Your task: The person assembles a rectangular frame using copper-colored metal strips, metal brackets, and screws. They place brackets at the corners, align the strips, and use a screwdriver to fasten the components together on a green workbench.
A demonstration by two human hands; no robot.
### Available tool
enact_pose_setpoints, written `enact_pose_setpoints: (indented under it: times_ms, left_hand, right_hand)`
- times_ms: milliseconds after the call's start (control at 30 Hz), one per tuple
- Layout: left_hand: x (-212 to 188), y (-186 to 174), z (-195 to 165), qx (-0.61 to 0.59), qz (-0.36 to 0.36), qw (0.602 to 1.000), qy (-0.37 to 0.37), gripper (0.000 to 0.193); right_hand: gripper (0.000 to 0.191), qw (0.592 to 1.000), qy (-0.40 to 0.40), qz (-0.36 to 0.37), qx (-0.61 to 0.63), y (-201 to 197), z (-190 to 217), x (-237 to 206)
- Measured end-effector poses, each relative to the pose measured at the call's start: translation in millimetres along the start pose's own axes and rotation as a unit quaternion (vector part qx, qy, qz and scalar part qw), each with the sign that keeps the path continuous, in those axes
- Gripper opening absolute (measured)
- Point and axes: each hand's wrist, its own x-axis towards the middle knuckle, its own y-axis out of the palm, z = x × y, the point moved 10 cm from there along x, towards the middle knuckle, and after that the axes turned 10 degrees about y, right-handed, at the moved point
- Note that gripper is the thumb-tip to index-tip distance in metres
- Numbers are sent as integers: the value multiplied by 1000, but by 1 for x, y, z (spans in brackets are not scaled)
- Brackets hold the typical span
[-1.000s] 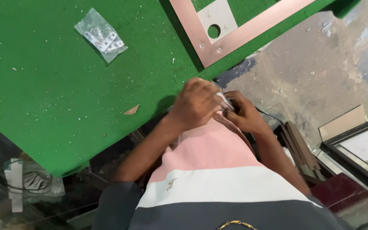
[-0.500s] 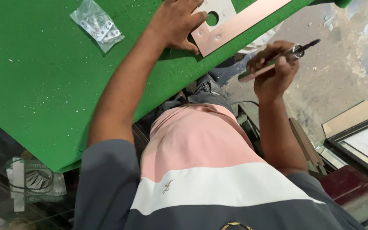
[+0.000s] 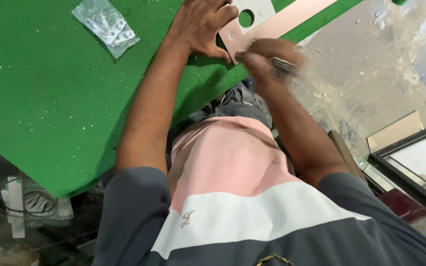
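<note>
A pinkish-brown flat frame piece with a white plate with a round hole lies at the far edge of the green table. My left hand rests flat on the table, its fingers pressing the frame's corner. My right hand, blurred with motion, grips a slim dark screwdriver and is close to the frame's near corner.
A clear plastic bag of small metal parts lies on the table to the left. A black-framed panel leans on the dusty floor at right. Papers lie under the table at lower left.
My left hand went from my lap to the frame corner on the table. My right hand lifted the screwdriver out to the side, then brought it in beside the frame corner.
</note>
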Motion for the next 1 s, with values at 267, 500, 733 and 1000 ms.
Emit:
enact_pose_setpoints:
  times_ms: [267, 500, 733, 1000]
  left_hand:
    - [5, -9, -3, 9, -14, 1000, 9, 97]
    - [3, -12, -8, -2, -28, 1000, 7, 97]
    - [3, -10, -3, -8, -16, 1000, 11, 98]
    - [0, 2, 0, 37, 6, 999, -15, 129]
  right_hand:
    - [31, 984, -17, 7, 179, 1, -20, 4]
    - [27, 966, -93, -8, 242, -30, 33, -7]
    - [28, 993, -3, -9, 116, 11, -36, -7]
    - [13, 930, -164, -12, 328, -49, 22, 33]
